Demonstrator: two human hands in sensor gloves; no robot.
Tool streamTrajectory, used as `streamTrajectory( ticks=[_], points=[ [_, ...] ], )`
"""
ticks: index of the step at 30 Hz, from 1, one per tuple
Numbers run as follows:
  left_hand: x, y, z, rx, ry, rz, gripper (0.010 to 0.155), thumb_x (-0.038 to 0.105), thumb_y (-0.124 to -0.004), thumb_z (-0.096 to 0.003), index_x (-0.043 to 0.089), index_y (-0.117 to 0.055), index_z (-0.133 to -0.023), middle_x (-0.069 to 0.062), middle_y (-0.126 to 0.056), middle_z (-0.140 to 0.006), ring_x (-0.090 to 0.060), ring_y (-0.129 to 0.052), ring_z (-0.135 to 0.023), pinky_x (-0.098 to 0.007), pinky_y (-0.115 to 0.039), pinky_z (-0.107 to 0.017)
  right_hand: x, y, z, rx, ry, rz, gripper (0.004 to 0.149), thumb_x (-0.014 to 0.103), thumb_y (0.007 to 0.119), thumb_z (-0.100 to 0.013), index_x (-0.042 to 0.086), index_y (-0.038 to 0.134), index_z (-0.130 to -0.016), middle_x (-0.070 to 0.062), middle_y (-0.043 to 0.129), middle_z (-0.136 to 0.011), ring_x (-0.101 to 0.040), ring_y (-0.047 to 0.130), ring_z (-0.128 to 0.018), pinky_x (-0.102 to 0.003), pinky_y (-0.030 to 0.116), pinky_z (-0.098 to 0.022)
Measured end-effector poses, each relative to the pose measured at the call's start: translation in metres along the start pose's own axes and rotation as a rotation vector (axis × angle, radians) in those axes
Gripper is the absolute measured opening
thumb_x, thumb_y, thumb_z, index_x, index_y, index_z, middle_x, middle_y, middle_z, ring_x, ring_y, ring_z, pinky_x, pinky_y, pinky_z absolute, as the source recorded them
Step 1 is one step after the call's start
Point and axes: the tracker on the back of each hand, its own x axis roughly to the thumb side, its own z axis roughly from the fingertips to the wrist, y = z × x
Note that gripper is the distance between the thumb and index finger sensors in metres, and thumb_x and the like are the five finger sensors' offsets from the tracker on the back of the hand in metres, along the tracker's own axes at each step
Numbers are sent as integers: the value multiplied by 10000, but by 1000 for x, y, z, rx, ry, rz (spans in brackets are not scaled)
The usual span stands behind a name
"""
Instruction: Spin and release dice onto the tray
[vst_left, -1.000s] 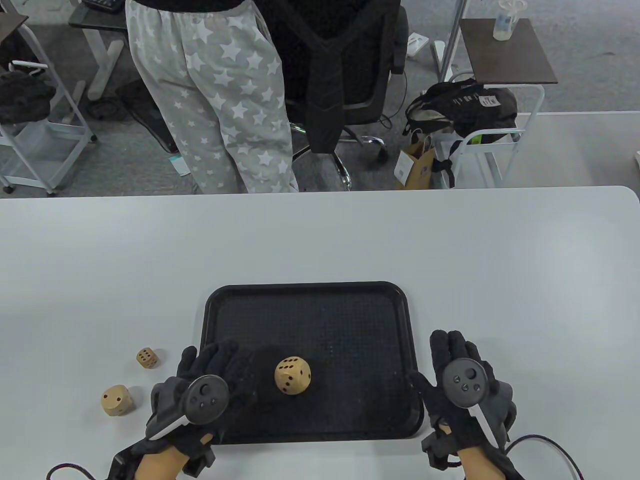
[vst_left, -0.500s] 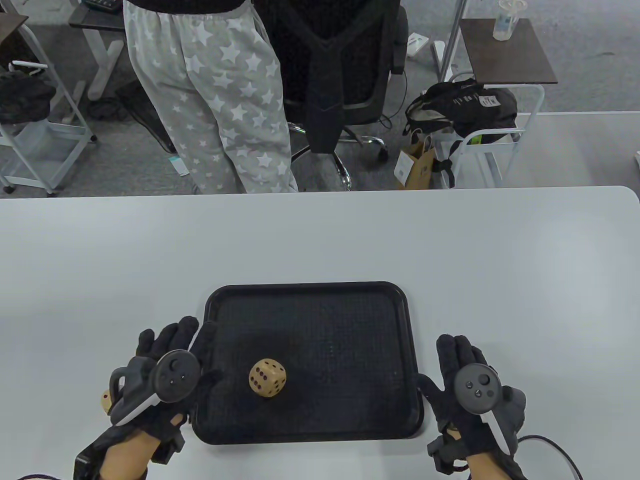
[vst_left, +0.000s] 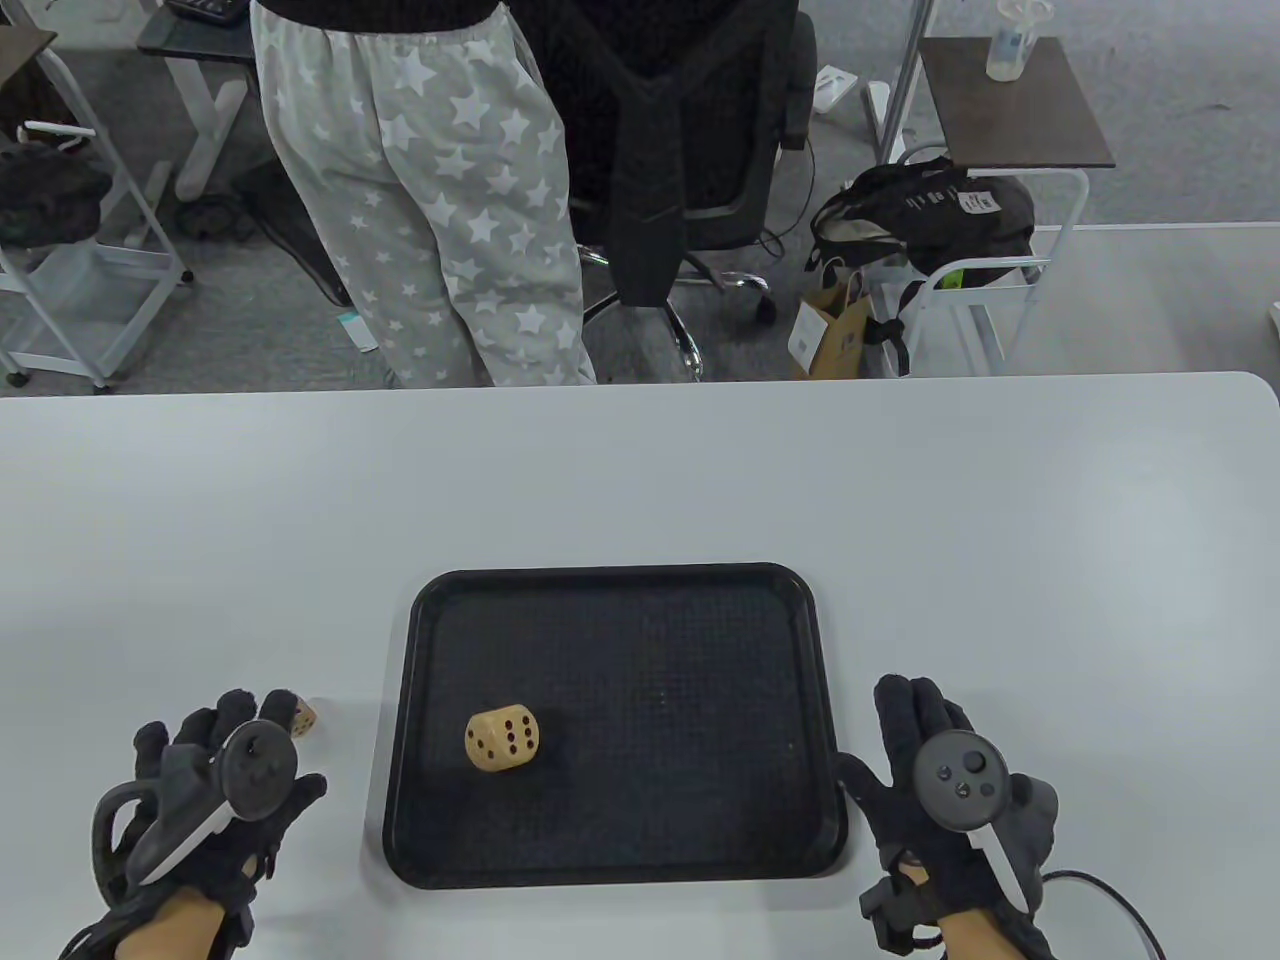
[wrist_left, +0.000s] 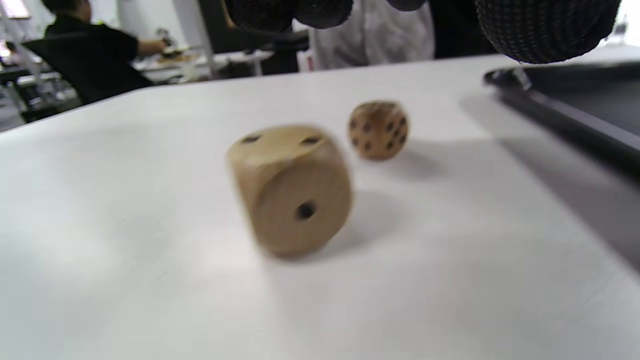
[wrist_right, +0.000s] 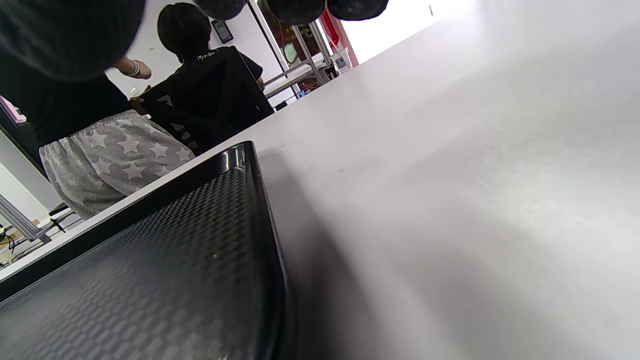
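Observation:
A black tray (vst_left: 620, 572) lies at the table's front middle. One wooden die (vst_left: 502, 738) rests in its left part. My left hand (vst_left: 215, 765) hovers left of the tray with fingers spread and holds nothing. It covers a larger die (wrist_left: 292, 190) in the table view; the left wrist view shows that die standing free below the fingertips (wrist_left: 545, 25). A smaller die (vst_left: 303, 716) peeks out by the fingers, also the small die (wrist_left: 378, 130) beyond. My right hand (vst_left: 935, 765) lies flat on the table against the tray's right edge (wrist_right: 265, 240), empty.
A person in star-patterned trousers (vst_left: 430, 200) stands beyond the far table edge beside a black office chair (vst_left: 670, 130). The white table (vst_left: 900, 480) stretches wide behind and to both sides of the tray.
My left hand has pulled out of the tray and moved left over the two dice on the table. The die in the tray rolled leftward and now shows other faces. The right hand barely shifted.

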Motion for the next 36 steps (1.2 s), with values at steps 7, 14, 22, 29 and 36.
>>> streamTrajectory(
  ticks=[7,14,22,29,36],
  points=[
    [-25,-24,-3,-95,73,-21,820,634,-713,-396,305,-392,-1075,-121,-472,-1141,-431,-586,-1034,-714,-309,-767,-1,0,1,11,2,6,849,625,728,-335,397,354,-1063,14,322,-1168,-305,382,-1103,-618,353,-805],
    [-31,-31,-5,-29,55,-2,727,542,-775,-408,282,-516,-1036,-96,-683,-1031,-383,-800,-893,-652,-500,-749,-1,0,1,19,3,11,847,626,725,-335,395,357,-1062,15,326,-1167,-308,387,-1100,-617,358,-803],
    [-28,-24,-2,25,31,26,728,547,-798,-388,247,-589,-1018,-112,-775,-960,-388,-871,-802,-645,-547,-731,-2,-1,1,16,4,4,843,625,724,-336,394,362,-1061,14,329,-1166,-305,406,-1095,-617,362,-801],
    [-4,11,12,144,-78,124,731,557,-788,-387,241,-598,-1018,-114,-787,-951,-389,-882,-787,-643,-557,-725,-2,-1,2,12,-2,-3,843,625,723,-337,393,361,-1062,11,329,-1166,-306,406,-1095,-617,365,-800],
    [63,53,31,254,-253,124,720,550,-785,-395,252,-594,-1022,-115,-776,-966,-392,-872,-804,-646,-552,-728,-3,-1,2,8,-7,-5,843,626,723,-337,392,361,-1062,12,331,-1166,-307,407,-1093,-616,368,-799]
  ],
)
